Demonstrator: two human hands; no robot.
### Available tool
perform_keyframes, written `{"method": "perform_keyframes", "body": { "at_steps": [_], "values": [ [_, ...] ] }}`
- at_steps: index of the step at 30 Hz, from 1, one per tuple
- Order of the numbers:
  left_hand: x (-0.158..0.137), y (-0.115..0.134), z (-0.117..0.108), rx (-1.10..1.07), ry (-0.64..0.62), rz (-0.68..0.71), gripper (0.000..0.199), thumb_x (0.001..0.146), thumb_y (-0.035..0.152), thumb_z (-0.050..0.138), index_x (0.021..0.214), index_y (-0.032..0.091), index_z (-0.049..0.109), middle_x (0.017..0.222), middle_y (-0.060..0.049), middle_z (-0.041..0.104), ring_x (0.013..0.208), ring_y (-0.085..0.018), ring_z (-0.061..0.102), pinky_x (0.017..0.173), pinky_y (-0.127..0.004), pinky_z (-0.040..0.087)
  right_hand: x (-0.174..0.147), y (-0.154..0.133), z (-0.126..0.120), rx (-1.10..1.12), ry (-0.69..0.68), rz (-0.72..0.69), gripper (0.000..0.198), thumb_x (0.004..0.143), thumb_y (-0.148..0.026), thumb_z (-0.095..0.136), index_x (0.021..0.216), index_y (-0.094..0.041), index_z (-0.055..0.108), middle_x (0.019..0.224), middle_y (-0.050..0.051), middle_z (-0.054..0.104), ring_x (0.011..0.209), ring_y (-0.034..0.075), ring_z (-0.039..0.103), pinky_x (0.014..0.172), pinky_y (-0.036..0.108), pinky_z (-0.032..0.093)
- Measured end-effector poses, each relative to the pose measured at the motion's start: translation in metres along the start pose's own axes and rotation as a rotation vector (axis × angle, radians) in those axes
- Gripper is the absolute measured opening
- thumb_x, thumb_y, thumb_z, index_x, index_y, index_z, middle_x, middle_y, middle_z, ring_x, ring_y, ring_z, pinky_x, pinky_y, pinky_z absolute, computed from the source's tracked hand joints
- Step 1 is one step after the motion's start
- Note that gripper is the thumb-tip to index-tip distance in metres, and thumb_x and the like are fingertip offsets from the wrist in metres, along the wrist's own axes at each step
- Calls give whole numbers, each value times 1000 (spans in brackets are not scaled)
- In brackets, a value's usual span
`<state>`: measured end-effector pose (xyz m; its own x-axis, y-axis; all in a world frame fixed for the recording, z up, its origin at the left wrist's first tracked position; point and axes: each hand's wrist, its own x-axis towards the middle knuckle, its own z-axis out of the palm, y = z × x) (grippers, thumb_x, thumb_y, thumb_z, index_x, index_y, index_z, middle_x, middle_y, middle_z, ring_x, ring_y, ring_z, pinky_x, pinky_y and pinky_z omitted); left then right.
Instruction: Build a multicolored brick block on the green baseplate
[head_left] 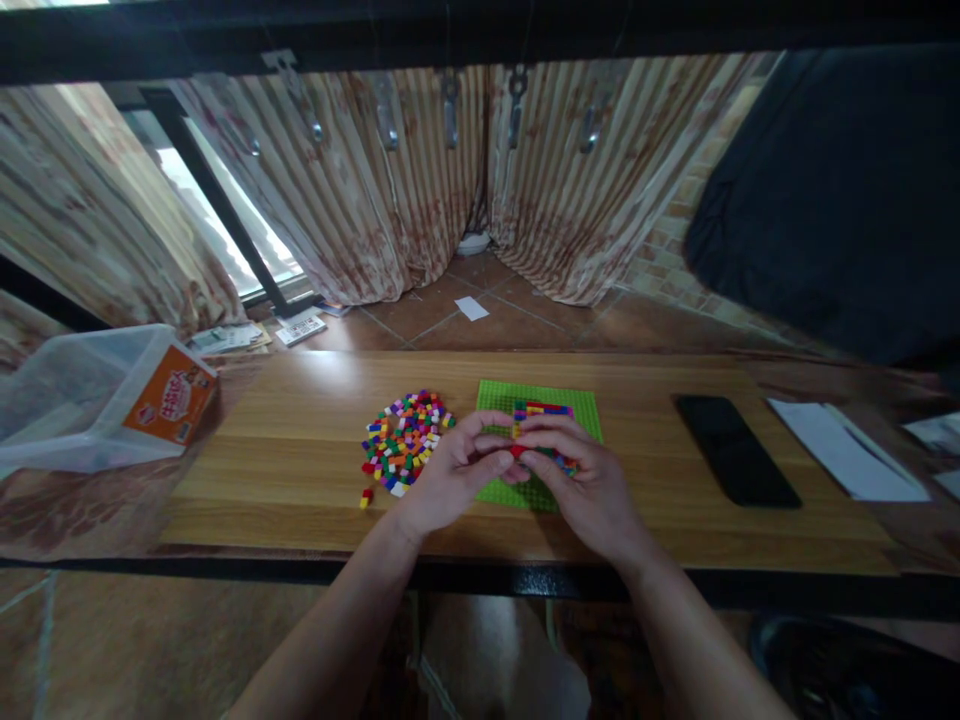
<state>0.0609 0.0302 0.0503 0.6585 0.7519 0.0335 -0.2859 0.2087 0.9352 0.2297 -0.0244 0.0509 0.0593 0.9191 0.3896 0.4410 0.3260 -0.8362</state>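
Note:
Above a green baseplate, my left hand and my right hand meet with their fingertips together. Pinched between both thumbs and fingers is a small red toy brick. A low structure of coloured bricks stands on the baseplate just behind my fingers, and my hands cover part of it. Left of my left hand lies a loose pile of small coloured bricks. A red and yellow brick pair lies apart from the pile, nearer the front edge.
On the wooden tabletop, a black phone-like slab lies to the right, with white papers beyond it. A clear plastic tub with an orange label is at the far left. A dark bar runs along the front edge.

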Motion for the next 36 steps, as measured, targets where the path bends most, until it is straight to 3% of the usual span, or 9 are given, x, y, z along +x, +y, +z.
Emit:
{"method": "perform_keyframes", "body": {
  "at_steps": [3,6,9,13,19,28,36],
  "values": [
    [4,-3,-6,44,114,-19,36,78,28,72,109,16,57,87,-4,72,72,-14,68,72,-27,54,1,5,-9,12,89,31,11,87,-31,63,90,-29,73,107,3,66,106,20,61,97,42,46],
    [8,-7,-16,162,309,-48,19,75,24,71,89,14,64,78,-2,70,65,-10,63,65,-22,50,1,12,-19,-16,199,54,9,84,-30,65,87,-28,73,106,3,66,103,21,62,94,43,48],
    [11,-14,-23,269,408,-87,7,72,20,68,74,14,65,66,2,63,59,-8,56,59,-20,46,0,17,-21,-100,179,68,8,82,-32,67,83,-28,74,108,3,64,105,23,61,94,45,48],
    [13,-21,-20,309,352,-133,8,74,22,63,75,15,66,64,2,61,58,-9,54,56,-20,43,-3,19,-12,-256,66,30,8,81,-34,68,81,-29,74,116,4,62,112,26,56,99,51,44],
    [13,-24,-12,374,278,-155,15,77,28,60,71,15,65,62,1,59,57,-10,52,56,-21,41,-2,22,1,-430,51,-54,6,81,-32,69,78,-28,73,120,4,61,115,28,52,102,53,40],
    [13,-29,-8,417,218,-88,23,79,34,60,67,15,63,60,3,54,57,-9,46,53,-20,37,-1,23,6,-420,127,21,11,79,-34,68,73,-26,71,115,6,63,111,28,54,95,50,44],
    [17,-34,-5,589,266,-45,20,79,31,61,74,14,69,60,1,60,54,-10,50,50,-21,35,-2,22,7,-413,131,-2,11,80,-32,68,73,-25,72,112,6,64,109,27,55,94,48,44]
  ]
}}
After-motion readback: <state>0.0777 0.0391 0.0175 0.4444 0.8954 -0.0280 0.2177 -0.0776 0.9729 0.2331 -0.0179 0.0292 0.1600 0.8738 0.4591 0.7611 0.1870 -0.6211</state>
